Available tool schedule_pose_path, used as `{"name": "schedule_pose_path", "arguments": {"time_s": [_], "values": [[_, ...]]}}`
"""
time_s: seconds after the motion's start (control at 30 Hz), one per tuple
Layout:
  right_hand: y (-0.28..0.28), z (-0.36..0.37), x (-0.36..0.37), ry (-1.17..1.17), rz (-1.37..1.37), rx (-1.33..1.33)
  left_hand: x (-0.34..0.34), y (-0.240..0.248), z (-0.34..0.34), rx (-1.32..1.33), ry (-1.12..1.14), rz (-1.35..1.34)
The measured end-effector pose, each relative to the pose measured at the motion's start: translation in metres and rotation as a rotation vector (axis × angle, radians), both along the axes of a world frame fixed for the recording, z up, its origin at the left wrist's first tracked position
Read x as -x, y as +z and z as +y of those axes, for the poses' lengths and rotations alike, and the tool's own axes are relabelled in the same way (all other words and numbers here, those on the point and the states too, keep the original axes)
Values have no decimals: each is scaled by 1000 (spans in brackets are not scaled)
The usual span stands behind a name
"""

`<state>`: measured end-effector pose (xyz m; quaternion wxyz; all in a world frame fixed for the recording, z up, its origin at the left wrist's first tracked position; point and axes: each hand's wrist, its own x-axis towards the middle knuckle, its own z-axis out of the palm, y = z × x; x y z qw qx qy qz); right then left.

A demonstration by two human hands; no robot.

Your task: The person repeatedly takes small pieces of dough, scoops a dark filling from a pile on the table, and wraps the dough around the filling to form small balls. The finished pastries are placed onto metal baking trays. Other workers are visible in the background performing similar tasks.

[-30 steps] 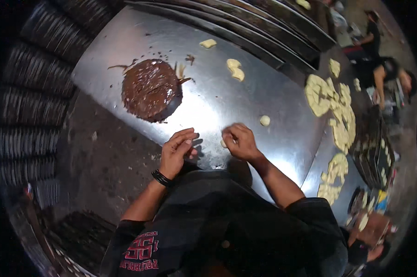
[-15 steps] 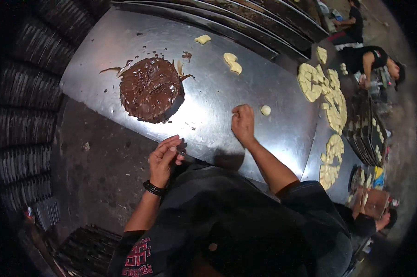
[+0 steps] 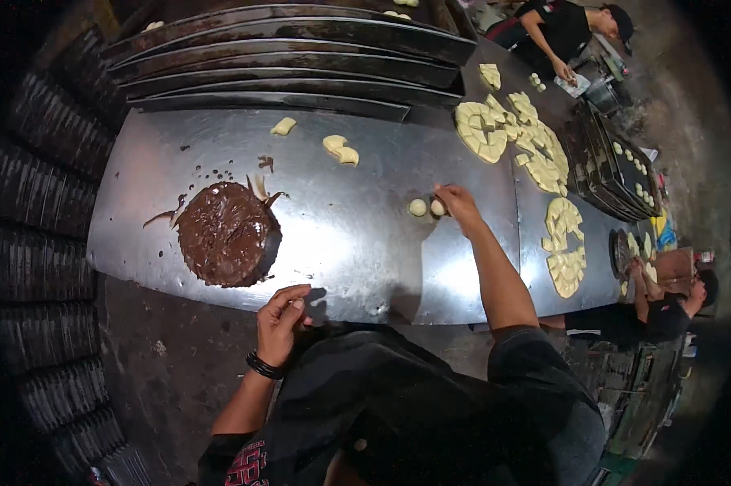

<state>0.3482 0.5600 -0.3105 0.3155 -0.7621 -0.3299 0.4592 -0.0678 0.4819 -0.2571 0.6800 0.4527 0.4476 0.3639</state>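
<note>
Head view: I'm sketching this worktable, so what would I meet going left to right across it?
Glossy brown mound → curved dough piece → dough ball, the left one of the pair → right hand → near patch of cut dough.

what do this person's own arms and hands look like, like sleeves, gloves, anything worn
The left hand and right hand are ungloved. A black bracelet circles the left wrist; none shows on the right. The dark shirt has short sleeves and a red marking on its left side.
</note>
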Motion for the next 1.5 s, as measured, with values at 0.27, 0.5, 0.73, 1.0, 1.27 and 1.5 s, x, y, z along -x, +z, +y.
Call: {"name": "schedule_pose_path", "arguments": {"time_s": [0.27, 0.5, 0.73, 1.0, 1.27, 1.5], "values": [[22, 57, 0, 695, -389, 37, -66, 2, -29, 75, 139, -31], [-46, 140, 115, 386, -590, -686, -78, 18, -34, 39, 263, 34], [-39, 135, 126, 430, -529, -334, -48, 15, -28, 154, 240, -111], [39, -5, 163, 158, 507, -14, -32, -31, 12, -3, 241, -83], [59, -56, 250, 302, 967, -65, -35, -10, 26, -245, 701, -121], [68, -38, 252, 941, 1125, 546, -23, -55, -28, -117, 575, 122]]}}
